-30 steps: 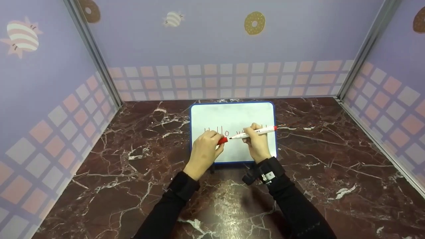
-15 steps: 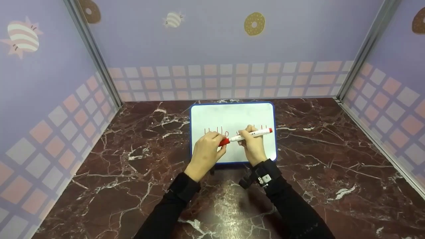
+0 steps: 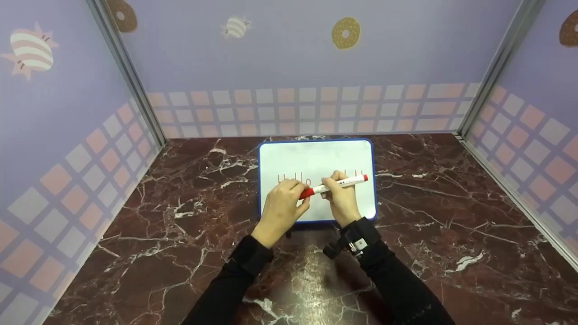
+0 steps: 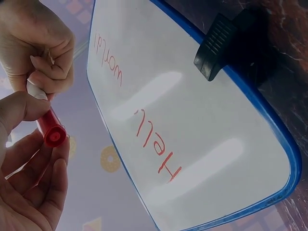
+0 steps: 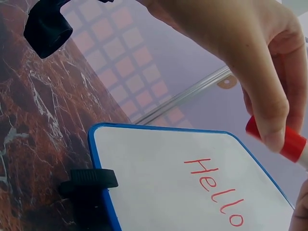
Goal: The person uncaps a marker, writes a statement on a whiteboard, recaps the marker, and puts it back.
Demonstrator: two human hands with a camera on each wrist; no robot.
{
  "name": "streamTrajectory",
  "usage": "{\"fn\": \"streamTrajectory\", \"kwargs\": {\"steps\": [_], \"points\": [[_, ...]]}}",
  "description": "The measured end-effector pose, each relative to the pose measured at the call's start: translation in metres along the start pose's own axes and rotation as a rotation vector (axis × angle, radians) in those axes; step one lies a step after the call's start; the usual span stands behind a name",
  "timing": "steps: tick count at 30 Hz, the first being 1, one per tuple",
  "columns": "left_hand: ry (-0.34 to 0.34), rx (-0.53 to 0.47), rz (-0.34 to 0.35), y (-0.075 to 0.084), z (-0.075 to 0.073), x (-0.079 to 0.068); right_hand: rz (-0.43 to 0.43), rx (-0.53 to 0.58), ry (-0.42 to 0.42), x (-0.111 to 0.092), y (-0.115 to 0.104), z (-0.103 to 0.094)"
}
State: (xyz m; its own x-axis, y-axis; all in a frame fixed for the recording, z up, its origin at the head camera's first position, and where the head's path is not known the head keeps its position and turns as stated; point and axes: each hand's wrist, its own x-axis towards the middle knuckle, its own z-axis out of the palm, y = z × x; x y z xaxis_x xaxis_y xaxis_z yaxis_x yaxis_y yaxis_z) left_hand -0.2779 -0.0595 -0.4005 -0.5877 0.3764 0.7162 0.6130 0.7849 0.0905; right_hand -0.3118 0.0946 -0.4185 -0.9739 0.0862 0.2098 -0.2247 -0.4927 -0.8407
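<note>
A white marker [image 3: 345, 182] with a red end lies across my right hand [image 3: 344, 201], whose fingers grip its barrel. My left hand [image 3: 281, 205] pinches the red cap [image 3: 306, 193] between thumb and fingers. The cap sits over the marker's tip, so cap and barrel meet in one line. Both hands are in front of a whiteboard [image 3: 316, 155] with a blue frame. Red handwriting on it reads "Hello" [image 5: 214, 192] in the right wrist view and "world" [image 4: 109, 60] in the left wrist view. In the head view the hands hide part of the writing.
The board stands on black clip feet [image 4: 216, 48] on a dark red marbled table [image 3: 203, 207]. Purple walls with a checkered band [image 3: 307, 110] enclose the table at the back and on both sides. Black bands [image 3: 361, 237] wrap the wrists.
My right hand has moved left and slightly down, bringing the marker's bare tip into the red cap. My left hand has stayed nearly in place, still pinching the cap.
</note>
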Motion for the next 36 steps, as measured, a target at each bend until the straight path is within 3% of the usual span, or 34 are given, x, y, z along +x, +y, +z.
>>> {"fn": "streamTrajectory", "kwargs": {"steps": [13, 23, 32, 36], "points": [[0.042, 0.025, 0.057, 0.001, 0.002, 0.001, 0.023, 0.024, -0.005, -0.002, 0.002, 0.002], [0.113, 0.031, 0.148, -0.002, 0.005, -0.001, 0.023, 0.037, 0.03, -0.004, 0.003, 0.004], [0.108, 0.028, 0.12, -0.006, 0.002, 0.001, 0.054, -0.006, -0.058, 0.001, -0.003, -0.001], [0.098, 0.017, 0.084, -0.012, -0.003, 0.003, 0.005, -0.052, -0.043, 0.006, -0.009, -0.005]]}}
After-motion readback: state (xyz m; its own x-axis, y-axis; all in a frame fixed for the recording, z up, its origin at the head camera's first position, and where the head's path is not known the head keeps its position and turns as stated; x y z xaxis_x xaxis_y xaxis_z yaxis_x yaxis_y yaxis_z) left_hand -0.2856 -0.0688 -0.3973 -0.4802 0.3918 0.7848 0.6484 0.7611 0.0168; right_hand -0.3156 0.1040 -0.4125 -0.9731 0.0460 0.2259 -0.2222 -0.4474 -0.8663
